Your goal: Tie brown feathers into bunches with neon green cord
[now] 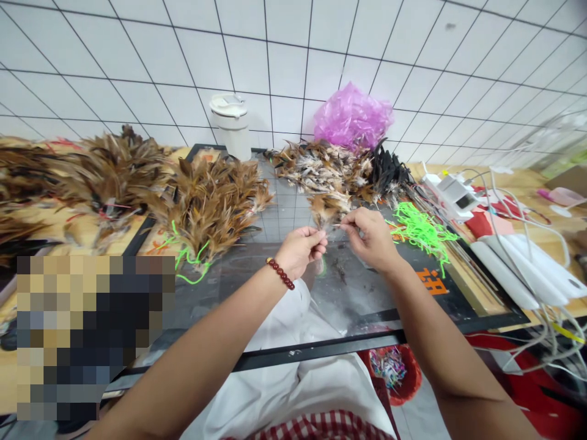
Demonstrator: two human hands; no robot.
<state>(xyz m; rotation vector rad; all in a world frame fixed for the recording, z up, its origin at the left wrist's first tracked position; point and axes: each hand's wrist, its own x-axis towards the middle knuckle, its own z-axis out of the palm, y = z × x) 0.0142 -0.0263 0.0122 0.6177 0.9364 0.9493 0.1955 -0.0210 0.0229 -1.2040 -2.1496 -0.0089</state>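
My left hand (299, 249), with a dark red bead bracelet (280, 273) at the wrist, is closed in a pinch at the base of a small tuft of brown feathers (324, 209). Just to its right, my right hand (369, 237) pinches a thin, pale strand-like piece too small to name. The fingertips of both hands are close but apart, above the dark glossy tabletop (238, 263). Beyond them lies a pile of mottled brown and white feathers (321, 168). Bright green strings (424, 232) lie to the right of my right hand.
Brown feather bundles (215, 205) spread across the left side, one with green string. Behind stand a white lidded cup (232, 128) and a pink plastic bag (353, 116). Black feathers (389, 174), a white power strip (452, 192) and cables are rightward. A red basin (408, 376) sits below the edge.
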